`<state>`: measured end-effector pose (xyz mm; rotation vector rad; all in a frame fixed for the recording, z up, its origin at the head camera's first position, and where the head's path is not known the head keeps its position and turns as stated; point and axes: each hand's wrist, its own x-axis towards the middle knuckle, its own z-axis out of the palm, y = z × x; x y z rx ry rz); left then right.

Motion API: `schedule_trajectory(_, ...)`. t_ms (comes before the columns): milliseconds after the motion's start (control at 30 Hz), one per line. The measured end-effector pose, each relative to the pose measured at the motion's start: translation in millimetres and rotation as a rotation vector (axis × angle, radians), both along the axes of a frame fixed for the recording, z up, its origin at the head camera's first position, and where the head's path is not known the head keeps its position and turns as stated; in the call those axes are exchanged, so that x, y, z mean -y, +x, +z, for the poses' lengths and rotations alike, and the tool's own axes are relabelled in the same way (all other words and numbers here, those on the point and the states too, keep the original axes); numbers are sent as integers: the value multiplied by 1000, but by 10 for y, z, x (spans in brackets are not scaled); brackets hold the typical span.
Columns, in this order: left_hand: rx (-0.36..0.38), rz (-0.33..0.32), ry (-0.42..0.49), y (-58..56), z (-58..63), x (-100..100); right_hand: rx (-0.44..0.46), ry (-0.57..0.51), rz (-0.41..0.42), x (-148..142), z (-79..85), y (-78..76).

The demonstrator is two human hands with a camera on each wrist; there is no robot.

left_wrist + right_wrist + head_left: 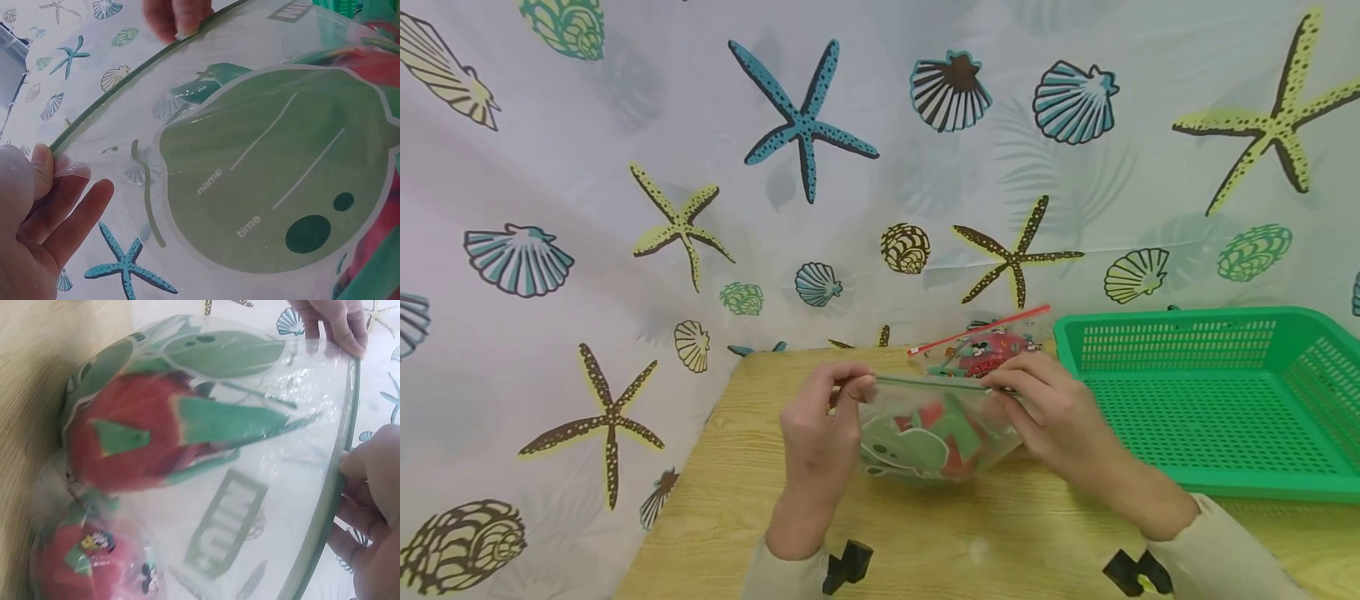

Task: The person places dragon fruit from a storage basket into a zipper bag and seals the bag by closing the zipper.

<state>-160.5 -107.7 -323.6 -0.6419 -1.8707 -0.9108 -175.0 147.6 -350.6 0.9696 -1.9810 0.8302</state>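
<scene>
A clear zip bag [902, 454] with a green seal strip and a printed green leaf-like label hangs between both hands over the table. Inside it is a red dragon fruit [125, 431] with green scales. My left hand [820, 433] pinches the bag's top left corner between thumb and fingers. Farther right along the green strip [337, 469], my right hand [1063, 417] pinches the top edge. The "name" and "time" lines of the label [275, 169] show in the left wrist view. Just behind stands a second zip bag [1000, 354], red-stripped and cartoon-printed, with something red inside.
A green plastic basket [1195, 483] with perforated walls stands at the right of the wooden table [715, 517]. Behind and to the left hangs a white cloth [850, 233] printed with shells and starfish.
</scene>
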Motion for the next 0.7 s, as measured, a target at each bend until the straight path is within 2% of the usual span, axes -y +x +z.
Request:
schedule_trajectory(167,23,34,65,-3,30,97,5,-10,-52,-155,-75,-40)
schedule_trajectory(333,64,54,121,0,45,186,-7,25,-134,-294,-128,-69)
schedule_trajectory(700,125,84,212,18,48,304,65,58,-216,-453,-157,-55)
